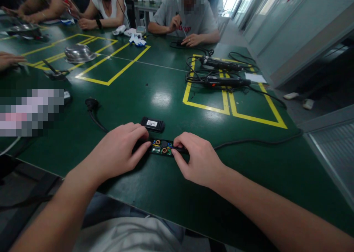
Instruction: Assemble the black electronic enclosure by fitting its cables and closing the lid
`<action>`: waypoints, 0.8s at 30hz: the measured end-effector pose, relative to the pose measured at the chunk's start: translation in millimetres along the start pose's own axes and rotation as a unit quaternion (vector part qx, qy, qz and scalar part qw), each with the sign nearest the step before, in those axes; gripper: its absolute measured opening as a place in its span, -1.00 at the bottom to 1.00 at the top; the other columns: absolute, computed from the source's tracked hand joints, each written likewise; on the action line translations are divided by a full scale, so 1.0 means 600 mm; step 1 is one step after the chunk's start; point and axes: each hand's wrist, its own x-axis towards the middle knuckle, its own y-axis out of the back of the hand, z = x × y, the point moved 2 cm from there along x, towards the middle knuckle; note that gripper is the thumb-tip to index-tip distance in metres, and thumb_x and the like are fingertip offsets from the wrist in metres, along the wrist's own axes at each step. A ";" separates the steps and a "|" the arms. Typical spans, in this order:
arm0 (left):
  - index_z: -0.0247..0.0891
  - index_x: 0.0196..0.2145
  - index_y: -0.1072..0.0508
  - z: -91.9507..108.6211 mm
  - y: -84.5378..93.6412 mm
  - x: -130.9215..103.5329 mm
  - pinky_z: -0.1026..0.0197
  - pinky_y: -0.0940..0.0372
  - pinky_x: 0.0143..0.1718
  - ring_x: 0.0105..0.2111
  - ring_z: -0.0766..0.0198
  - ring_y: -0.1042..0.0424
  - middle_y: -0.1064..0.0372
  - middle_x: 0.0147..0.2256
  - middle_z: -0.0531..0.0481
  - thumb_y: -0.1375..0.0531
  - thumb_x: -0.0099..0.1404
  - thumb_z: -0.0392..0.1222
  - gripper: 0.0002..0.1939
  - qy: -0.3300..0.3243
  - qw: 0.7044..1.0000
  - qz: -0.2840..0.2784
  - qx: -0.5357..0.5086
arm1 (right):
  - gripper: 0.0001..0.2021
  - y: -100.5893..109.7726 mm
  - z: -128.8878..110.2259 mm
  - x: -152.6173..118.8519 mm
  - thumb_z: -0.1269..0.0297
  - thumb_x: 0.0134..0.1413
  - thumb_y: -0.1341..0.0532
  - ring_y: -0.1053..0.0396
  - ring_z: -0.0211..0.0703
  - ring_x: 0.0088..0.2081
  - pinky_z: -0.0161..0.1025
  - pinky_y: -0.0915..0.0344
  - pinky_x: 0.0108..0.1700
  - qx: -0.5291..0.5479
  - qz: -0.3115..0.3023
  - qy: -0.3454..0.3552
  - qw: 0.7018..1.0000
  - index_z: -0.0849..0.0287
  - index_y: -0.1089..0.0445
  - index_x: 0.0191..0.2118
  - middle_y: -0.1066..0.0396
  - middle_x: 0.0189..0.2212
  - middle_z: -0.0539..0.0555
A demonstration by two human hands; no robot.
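Note:
A small open black case with a circuit board lies on the green table between my hands. Copper coils and other small parts show on the board. My left hand is curled around the case's left end, thumb and fingers at its edge. At the right end, my right hand pinches the black cable where it meets the case. Just behind the case rests a black ribbed cover with a white label. A black cable runs off to the right, and a plug on its cord lies at the left.
Two black electric tools with coiled cords lie at the back right, inside yellow tape. A metal bowl and white-and-blue gloves are farther back. A person works across the green table; others sit at the back left.

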 end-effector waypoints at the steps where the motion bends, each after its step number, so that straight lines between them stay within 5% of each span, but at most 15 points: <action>1: -0.18 -0.21 -0.49 0.004 -0.004 -0.005 -0.01 -0.33 -0.22 -0.27 0.03 -0.45 -0.50 -0.26 -0.11 -0.09 0.58 -0.08 -0.76 -0.008 1.000 0.001 0.015 | -0.96 0.000 0.000 0.000 0.37 0.35 -0.20 -0.43 -0.08 -0.30 -0.13 -0.34 -0.21 0.002 0.002 0.002 1.000 0.10 -0.38 -0.18 -0.51 -0.30 0.08; 11: -0.20 -0.18 -0.46 0.010 -0.019 -0.014 0.05 -0.34 -0.26 -0.28 0.08 -0.45 -0.42 -0.21 -0.12 -0.03 0.60 -0.14 -0.75 0.011 0.999 -0.019 0.023 | -0.95 0.001 0.001 -0.002 0.36 0.38 -0.21 -0.45 -0.13 -0.34 -0.17 -0.34 -0.27 0.011 0.010 0.006 1.000 0.11 -0.41 -0.18 -0.52 -0.29 0.07; 24: -0.21 -0.21 -0.46 0.015 -0.006 -0.015 0.09 -0.31 -0.29 -0.33 0.14 -0.42 -0.44 -0.27 -0.09 -0.01 0.63 -0.16 -0.72 -0.013 0.998 0.063 0.020 | -0.91 0.005 -0.001 0.000 0.34 0.41 -0.18 -0.45 -0.12 -0.34 -0.16 -0.34 -0.27 0.029 0.024 0.001 0.999 0.09 -0.40 -0.21 -0.52 -0.30 0.07</action>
